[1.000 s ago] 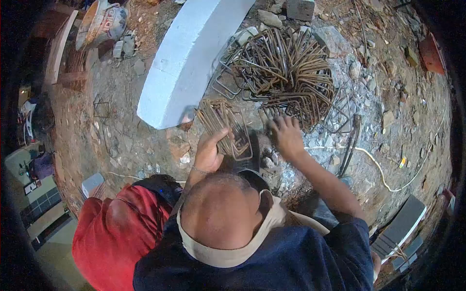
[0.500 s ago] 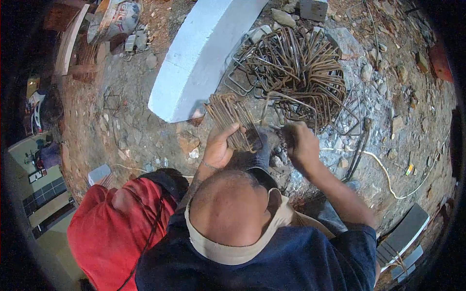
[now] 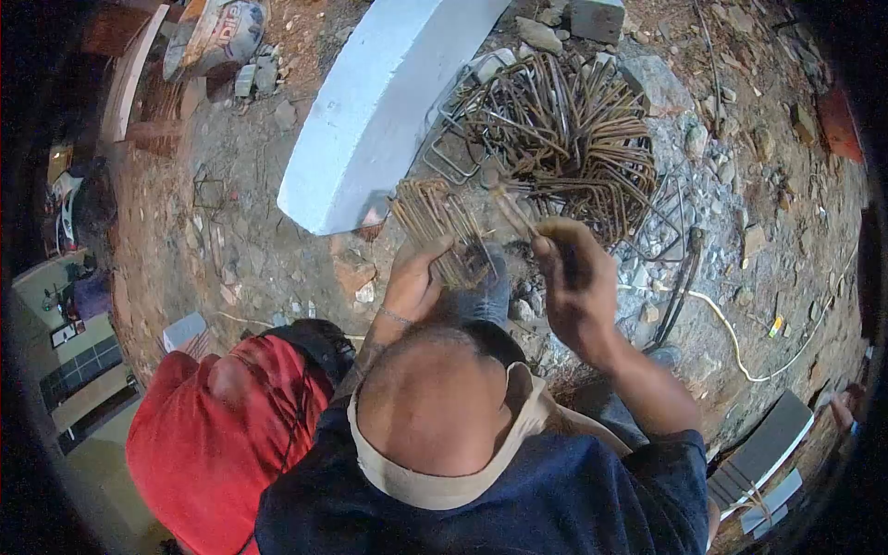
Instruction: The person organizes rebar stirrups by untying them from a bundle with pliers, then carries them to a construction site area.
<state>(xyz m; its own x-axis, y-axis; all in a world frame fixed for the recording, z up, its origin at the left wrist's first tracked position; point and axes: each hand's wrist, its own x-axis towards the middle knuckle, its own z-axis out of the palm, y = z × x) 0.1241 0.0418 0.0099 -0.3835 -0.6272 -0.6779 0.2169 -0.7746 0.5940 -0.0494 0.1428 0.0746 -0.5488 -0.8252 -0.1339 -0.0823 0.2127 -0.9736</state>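
My left hand [image 3: 416, 277] is closed around the near side of a flat bundle of rusty steel stirrups [image 3: 435, 217], thumb on top. My right hand [image 3: 583, 287] grips what looks like a small hammer [image 3: 514, 209], its light handle slanting up and left to a blurred head. That head is beyond and right of the bundle, apart from it. Farther out, a large heap of bent rebar stirrups [image 3: 592, 139] lies on the ground. My own head and navy shirt fill the lower middle.
A person in a red top [image 3: 222, 435] bends close on my left. A long white block [image 3: 361, 129] lies ahead. A pale cable [image 3: 717, 314] and dark bars [image 3: 683, 282] are at right, near a grey plank [image 3: 763, 449]. Another person's hand [image 3: 844, 412] shows at the right edge.
My right hand has turned, and the hammer-like tool now shows clearly, pointing up and left. My left hand keeps the stirrup bundle almost in place. Another person's hand has appeared at the right edge.
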